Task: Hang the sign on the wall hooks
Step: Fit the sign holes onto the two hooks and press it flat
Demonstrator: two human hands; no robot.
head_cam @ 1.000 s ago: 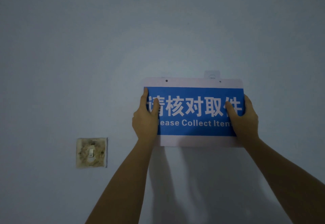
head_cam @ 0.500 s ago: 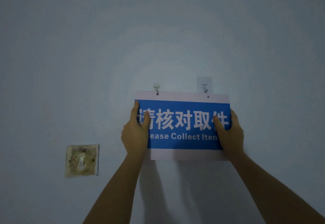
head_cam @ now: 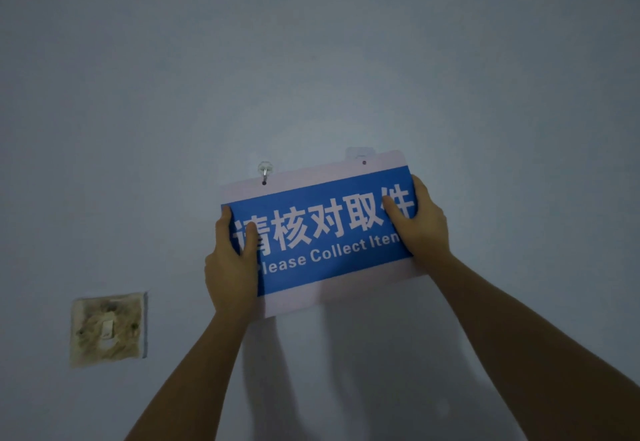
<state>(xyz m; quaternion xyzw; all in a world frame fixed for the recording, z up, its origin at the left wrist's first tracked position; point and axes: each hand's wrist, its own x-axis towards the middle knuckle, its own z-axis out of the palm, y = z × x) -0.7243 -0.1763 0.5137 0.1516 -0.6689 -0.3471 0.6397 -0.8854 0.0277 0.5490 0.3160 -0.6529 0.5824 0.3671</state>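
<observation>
A white-edged blue sign (head_cam: 322, 233) with white lettering is pressed against the pale wall, tilted with its right side higher. My left hand (head_cam: 230, 260) grips its left edge, my right hand (head_cam: 417, 222) its right edge. The left wall hook (head_cam: 265, 170) is visible, and its metal pin reaches down to the sign's left hole. Behind the top right corner, the right hook's clear pad (head_cam: 358, 153) is mostly covered by the sign. The sign's right hole (head_cam: 364, 162) shows dark, with no pin seen in it.
A stained, dirty light switch plate (head_cam: 108, 328) sits on the wall at lower left. The wall (head_cam: 311, 60) is otherwise bare. Shadows of my arms fall on it below the sign.
The sign was level half a second ago; its right side has since risen and now covers the right hook, while its left hole stays at the left hook.
</observation>
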